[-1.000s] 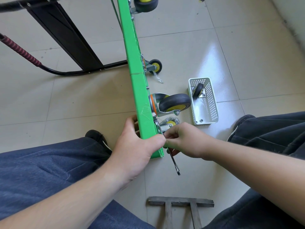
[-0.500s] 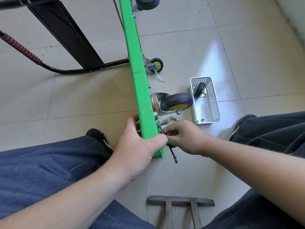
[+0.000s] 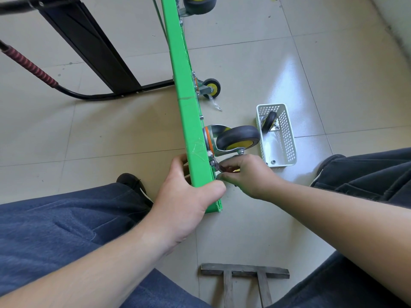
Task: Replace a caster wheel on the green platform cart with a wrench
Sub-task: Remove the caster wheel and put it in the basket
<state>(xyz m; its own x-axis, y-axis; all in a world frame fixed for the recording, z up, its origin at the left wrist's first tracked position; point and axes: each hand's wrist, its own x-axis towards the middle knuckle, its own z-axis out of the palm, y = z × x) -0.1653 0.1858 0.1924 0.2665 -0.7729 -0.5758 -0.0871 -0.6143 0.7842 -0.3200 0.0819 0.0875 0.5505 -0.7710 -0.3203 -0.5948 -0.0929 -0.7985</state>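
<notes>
Cart (image 3: 186,112): green deck tipped on edge on tiled floor; near corner between the knees
Left hand (image 3: 189,196): grips that corner, thumb over the edge
Right hand (image 3: 246,174): fingers curled on wrench (image 3: 219,167) at wheel plate
Basket (image 3: 287,138): white, just beside mounted wheel (image 3: 238,137); spare wheel (image 3: 268,121) inside

No text, label, brand or number can be read anywhere; the green metal platform cart (image 3: 185,112) seems unmarked.
</notes>
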